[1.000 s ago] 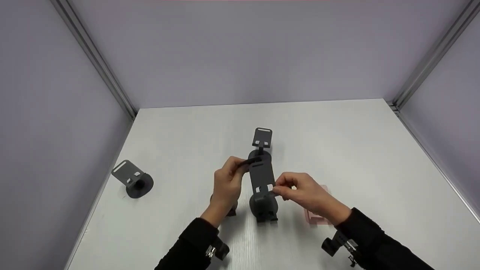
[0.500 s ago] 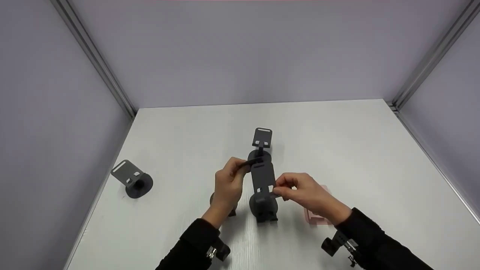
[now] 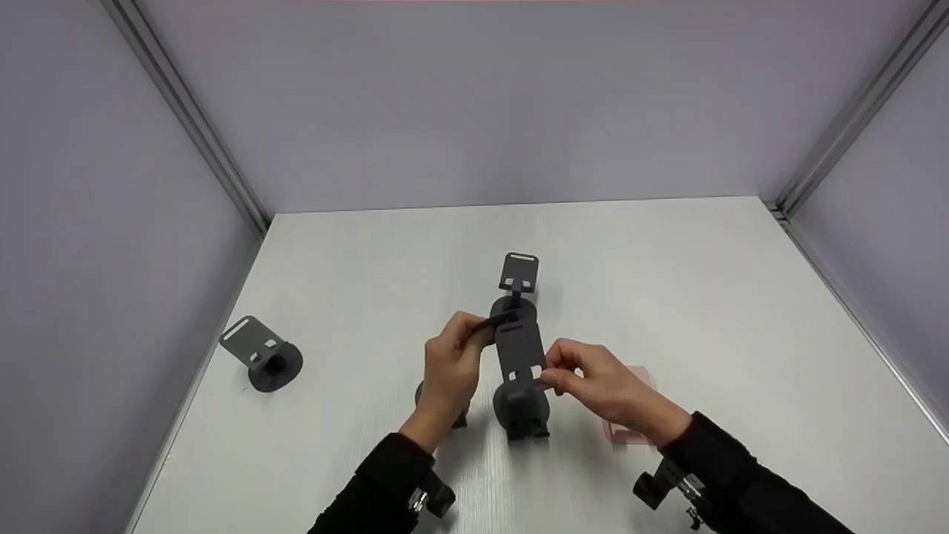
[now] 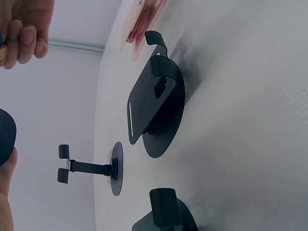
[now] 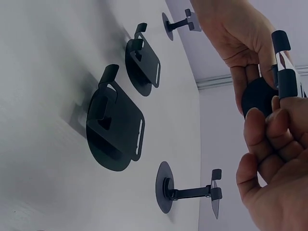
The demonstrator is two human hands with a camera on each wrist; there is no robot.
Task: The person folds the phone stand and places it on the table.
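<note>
Both hands pinch one dark phone stand [image 3: 519, 348] in the air above the table [image 3: 667, 297], left hand [image 3: 450, 363] on its round base end, right hand [image 3: 593, 382] on its hooked plate end; fingers closed on it, so adjustment judged unfinished; four other stands rest untouched.

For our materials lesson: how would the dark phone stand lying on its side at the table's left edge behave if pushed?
The stand would probably roll in a curve, as its round base rests on its rim. It looks like stiff, light plastic, so it should slide easily on the smooth table.
</note>
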